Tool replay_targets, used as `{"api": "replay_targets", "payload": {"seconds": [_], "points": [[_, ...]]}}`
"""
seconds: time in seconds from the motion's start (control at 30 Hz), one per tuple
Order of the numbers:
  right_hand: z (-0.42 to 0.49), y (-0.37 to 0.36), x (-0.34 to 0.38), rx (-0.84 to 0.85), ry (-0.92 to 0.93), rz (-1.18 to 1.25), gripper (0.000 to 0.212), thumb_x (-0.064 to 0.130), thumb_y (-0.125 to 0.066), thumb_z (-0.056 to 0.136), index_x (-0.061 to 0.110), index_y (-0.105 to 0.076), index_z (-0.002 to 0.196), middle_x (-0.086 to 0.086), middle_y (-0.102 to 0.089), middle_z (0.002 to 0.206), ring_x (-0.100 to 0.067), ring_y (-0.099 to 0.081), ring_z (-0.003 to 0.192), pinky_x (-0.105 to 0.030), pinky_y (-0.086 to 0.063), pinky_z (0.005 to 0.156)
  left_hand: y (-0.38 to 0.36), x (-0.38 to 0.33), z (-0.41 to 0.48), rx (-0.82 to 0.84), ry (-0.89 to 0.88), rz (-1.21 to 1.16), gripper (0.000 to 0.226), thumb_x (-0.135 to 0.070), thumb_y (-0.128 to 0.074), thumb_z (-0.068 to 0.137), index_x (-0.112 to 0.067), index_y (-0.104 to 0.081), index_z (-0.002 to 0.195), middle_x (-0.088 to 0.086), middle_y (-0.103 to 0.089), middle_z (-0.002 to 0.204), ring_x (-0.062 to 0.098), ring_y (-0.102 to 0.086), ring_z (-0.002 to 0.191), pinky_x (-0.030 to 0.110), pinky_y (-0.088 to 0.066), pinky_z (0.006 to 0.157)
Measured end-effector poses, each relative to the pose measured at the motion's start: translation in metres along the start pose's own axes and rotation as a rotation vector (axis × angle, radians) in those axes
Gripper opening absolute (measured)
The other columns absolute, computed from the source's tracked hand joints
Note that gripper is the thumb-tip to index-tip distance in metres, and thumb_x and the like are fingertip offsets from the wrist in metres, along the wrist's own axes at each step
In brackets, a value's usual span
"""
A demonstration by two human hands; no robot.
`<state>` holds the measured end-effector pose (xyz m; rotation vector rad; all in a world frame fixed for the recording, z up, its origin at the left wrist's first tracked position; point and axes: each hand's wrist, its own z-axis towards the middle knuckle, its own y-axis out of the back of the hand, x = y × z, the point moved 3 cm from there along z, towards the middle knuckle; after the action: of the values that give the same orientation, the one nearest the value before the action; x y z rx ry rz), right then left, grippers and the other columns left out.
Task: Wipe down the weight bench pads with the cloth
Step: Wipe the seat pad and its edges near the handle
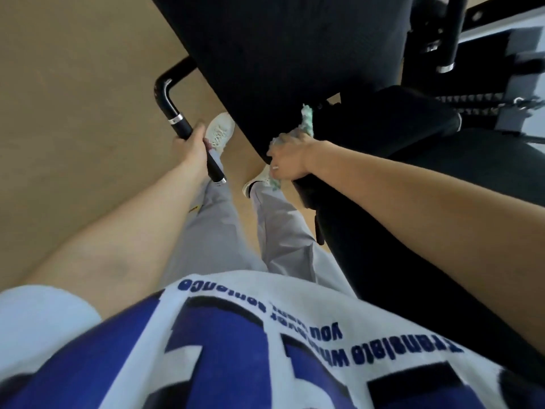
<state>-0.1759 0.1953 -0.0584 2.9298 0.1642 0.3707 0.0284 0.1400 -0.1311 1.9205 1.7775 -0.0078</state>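
Head view: we look down past our printed shirt and grey trousers at the machine, with the tan floor from nine to twelve o'clock.

Step in hand: we judge it to be wiping the lower rim of the back pad, where it meets the seat pad.

Doing it well: we would keep the cloth flat under the palm and press evenly. Following the rim right round, overlapping each pass, and working the cloth into the gap between the two pads would catch grime there.

Cloth: the pale green cloth sits just right of centre, bunched against the edge of the back pad, with a scrap showing below the hand at about six o'clock of it.

Right hand: our right hand has its fingers curled round the cloth, clutching it against the pad edge. How much of the cloth lies under the palm we cannot tell.

Left hand: our left hand, at about nine o'clock of the right one, is wrapped tight round the black handle of the machine, steadying us.

Feet: white shoes show between the hands.
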Motion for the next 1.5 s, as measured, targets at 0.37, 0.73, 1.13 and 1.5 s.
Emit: {"api": "replay_targets", "payload": {"seconds": [0.37, 0.73, 1.13, 1.5], "points": [[-0.095, -0.025, -0.004, -0.044, 0.315, 0.053, 0.033, 0.046, -0.047, 0.103, 0.032, -0.075, 0.116, 0.017, -0.051, 0.144, -0.02, -0.016, 0.153, -0.049, -0.014, 0.125, -0.003, 0.004, 0.005, -0.074, -0.042, 0.011, 0.029, -0.04, -0.067, 0.088, -0.017, -0.052, 0.081, -0.006, -0.048, 0.053, 0.011, -0.047, 0.043, 0.024, -0.044, 0.056], [-0.022, -0.003, 0.004, -0.004, 0.145, 0.04, 0.035, 0.059, -0.057, 0.092, 0.037, -0.073, 0.114, 0.004, -0.043, 0.157, -0.023, -0.018, 0.155, -0.059, -0.009, 0.123, -0.002, 0.005, 0.002, -0.093, -0.116, 0.024, 0.024, -0.031, -0.065, 0.09, -0.019, -0.048, 0.077, -0.006, -0.05, 0.051, 0.011, -0.047, 0.04, 0.022, -0.042, 0.048], [-0.142, 0.002, -0.053, -0.144, 0.186, 0.697, 0.022, 0.034, -0.062, 0.1, 0.022, -0.077, 0.11, 0.018, -0.073, 0.083, 0.003, -0.065, 0.077, -0.016, -0.052, 0.075, -0.016, 0.007, -0.066, -0.276, -0.218, 0.439, 0.074, -0.026, -0.064, 0.09, -0.011, -0.03, 0.154, 0.013, -0.036, 0.153, 0.029, -0.039, 0.14, 0.036, -0.038, 0.112], [-0.152, 0.001, -0.262, -0.619, -0.438, 1.135, 0.032, 0.041, -0.062, 0.098, 0.02, -0.071, 0.121, -0.007, -0.068, 0.12, -0.024, -0.064, 0.114, -0.041, -0.051, 0.102, -0.19, -0.008, -0.146, 0.855, -0.549, 0.967, 0.082, -0.082, -0.06, 0.068, -0.043, -0.056, 0.14, -0.008, -0.052, 0.152, 0.026, -0.039, 0.148, 0.05, -0.039, 0.118]]}}
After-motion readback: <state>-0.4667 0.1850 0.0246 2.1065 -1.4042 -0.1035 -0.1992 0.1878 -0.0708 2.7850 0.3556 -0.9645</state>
